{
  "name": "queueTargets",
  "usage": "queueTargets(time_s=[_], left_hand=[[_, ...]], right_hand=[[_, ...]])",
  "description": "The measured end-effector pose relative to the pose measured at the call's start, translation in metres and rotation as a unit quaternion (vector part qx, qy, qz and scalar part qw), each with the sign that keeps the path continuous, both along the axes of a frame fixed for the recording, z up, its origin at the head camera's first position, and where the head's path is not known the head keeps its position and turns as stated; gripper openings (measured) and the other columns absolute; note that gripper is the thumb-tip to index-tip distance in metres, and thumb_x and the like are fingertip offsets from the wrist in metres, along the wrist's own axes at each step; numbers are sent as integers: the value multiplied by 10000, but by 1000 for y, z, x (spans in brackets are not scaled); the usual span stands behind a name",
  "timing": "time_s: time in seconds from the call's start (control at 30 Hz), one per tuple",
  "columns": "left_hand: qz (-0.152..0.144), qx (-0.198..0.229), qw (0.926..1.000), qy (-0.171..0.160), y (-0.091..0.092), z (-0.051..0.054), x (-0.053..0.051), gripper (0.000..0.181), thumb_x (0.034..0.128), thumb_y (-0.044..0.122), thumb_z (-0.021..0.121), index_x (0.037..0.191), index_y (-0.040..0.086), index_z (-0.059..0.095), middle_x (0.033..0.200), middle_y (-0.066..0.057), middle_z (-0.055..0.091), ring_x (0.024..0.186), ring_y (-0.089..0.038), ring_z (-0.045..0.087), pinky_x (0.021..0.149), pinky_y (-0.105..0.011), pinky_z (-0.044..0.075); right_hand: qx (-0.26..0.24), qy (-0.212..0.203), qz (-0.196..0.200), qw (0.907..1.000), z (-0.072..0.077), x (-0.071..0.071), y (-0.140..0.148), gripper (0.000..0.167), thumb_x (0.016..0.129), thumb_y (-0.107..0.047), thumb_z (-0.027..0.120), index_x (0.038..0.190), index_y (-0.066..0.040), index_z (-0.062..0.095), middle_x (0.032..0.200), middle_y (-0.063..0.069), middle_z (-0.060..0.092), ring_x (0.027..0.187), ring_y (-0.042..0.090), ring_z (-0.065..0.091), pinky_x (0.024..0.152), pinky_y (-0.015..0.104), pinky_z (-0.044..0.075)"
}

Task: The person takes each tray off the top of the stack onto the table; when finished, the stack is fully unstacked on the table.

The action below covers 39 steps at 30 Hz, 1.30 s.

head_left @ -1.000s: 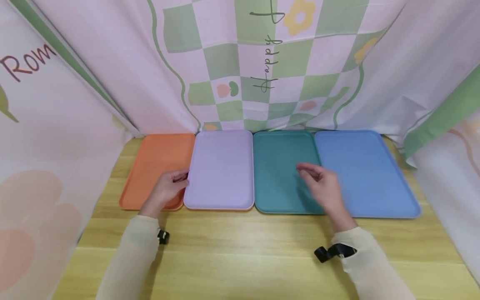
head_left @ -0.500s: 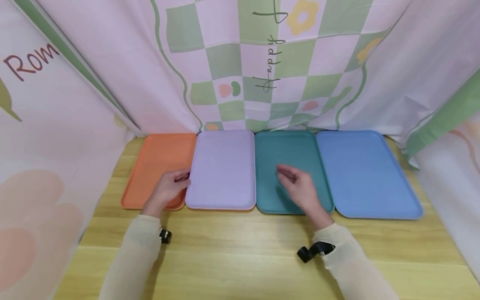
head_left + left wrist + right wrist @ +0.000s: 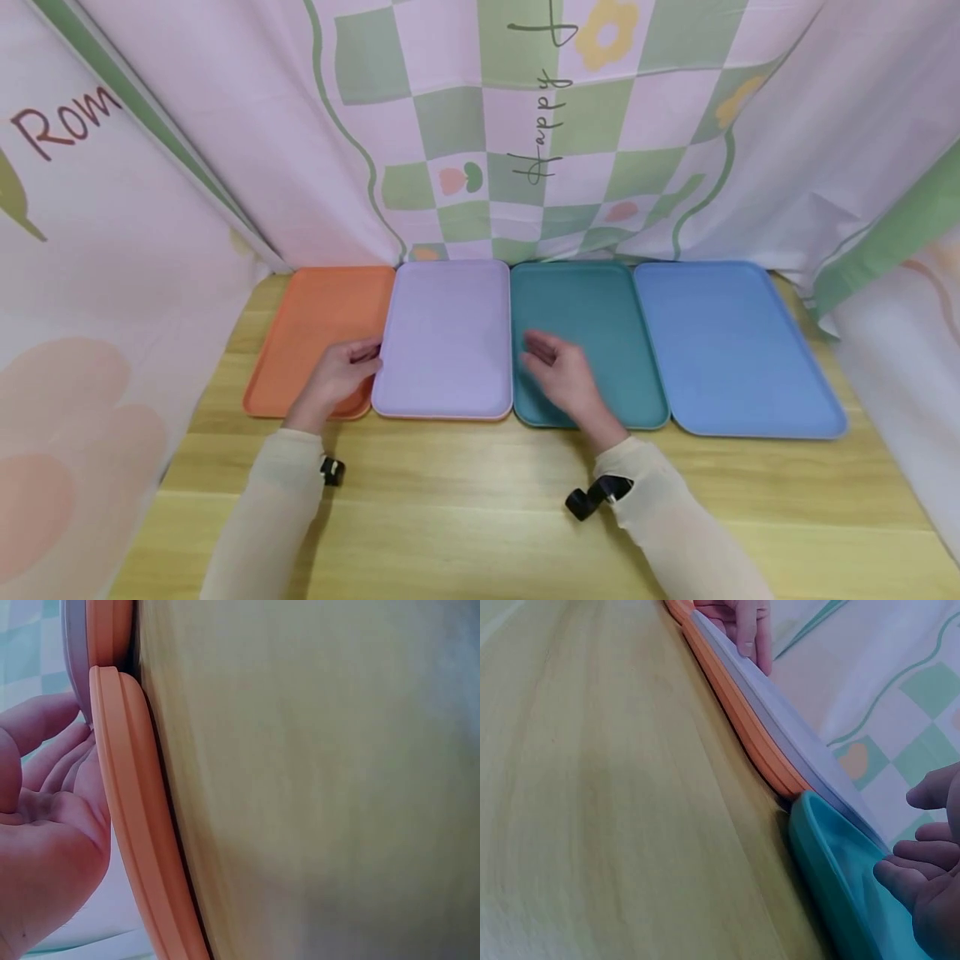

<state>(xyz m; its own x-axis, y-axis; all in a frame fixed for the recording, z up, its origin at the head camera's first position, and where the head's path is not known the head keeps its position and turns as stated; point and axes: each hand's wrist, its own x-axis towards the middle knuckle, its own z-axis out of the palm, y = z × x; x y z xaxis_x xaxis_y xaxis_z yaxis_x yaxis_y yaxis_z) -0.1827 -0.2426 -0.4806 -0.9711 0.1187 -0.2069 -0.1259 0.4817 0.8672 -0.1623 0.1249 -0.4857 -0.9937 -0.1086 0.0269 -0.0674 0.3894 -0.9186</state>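
A lavender tray [image 3: 450, 333] lies on top of an orange tray [image 3: 757, 750], whose rim shows below it in the right wrist view. At its left edge my left hand [image 3: 333, 379] holds the rim between thumb and fingers, the wrist above another orange tray [image 3: 311, 317]. In the left wrist view, the fingertips of the left hand [image 3: 56, 784] meet the lavender rim. My right hand [image 3: 566, 379] hovers over the teal tray [image 3: 607, 325], fingers pointing toward the lavender tray's right edge, holding nothing. The right wrist view shows its fingers apart and slightly bent.
The trays stand side by side on a wooden table [image 3: 450, 517], with a blue tray [image 3: 742, 350] at the right end. A checkered curtain [image 3: 517, 125] hangs close behind them. White cloth walls [image 3: 112, 292] close in the sides.
My right hand has moved left, from near the teal and blue trays' border to the teal tray's left part. The left hand stays at the lavender tray's edge.
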Motion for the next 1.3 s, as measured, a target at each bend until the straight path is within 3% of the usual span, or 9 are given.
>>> queueTargets(time_s=[0.3,0.53,0.7,0.87,1.1,1.3], left_hand=[[44,56,10000,-66,0,0,0,494,1059,11,615,1535,-89,527,1567,-292,539,1518,-422,492,1229,-523,449],[47,92,9999,-89,2,0,0,499,1057,16,623,1536,-85,529,1571,-301,535,1522,-427,487,1236,-530,445],[88,19,9999,-91,3,1,1,498,1060,16,619,1540,-78,528,1573,-294,536,1523,-423,487,1237,-529,444],[72,-31,10000,-55,3,3,1,493,1059,10,614,1535,-84,528,1564,-298,540,1516,-425,494,1233,-528,448],[38,-172,9997,-143,2,7,3,501,1064,37,618,1542,-79,524,1568,-312,534,1512,-443,493,1211,-541,473],[40,-57,9999,-127,2,3,1,500,1061,39,625,1541,-65,534,1566,-293,544,1511,-425,501,1218,-526,469]], right_hand=[[144,4,-85,9999,-4,-2,-14,482,1030,-47,667,1472,126,583,1485,318,617,1376,452,630,1147,524,540],[789,190,-78,9967,-8,-2,-24,570,995,-86,713,1514,94,559,1510,312,603,1370,429,639,1130,532,554],[1129,-52,-118,9935,-8,-1,-29,646,996,-142,719,1579,37,508,1562,285,568,1448,420,568,1163,559,521],[1258,-69,-160,9919,-8,1,-35,659,980,-82,699,1594,28,487,1599,261,534,1425,409,586,1118,539,548],[1036,238,-361,9937,-11,3,-41,636,912,27,632,1543,43,552,1562,245,576,1454,411,560,1154,546,531],[572,363,-629,9957,-12,5,-45,619,879,76,594,1498,71,586,1520,246,608,1437,393,578,1152,538,532]])
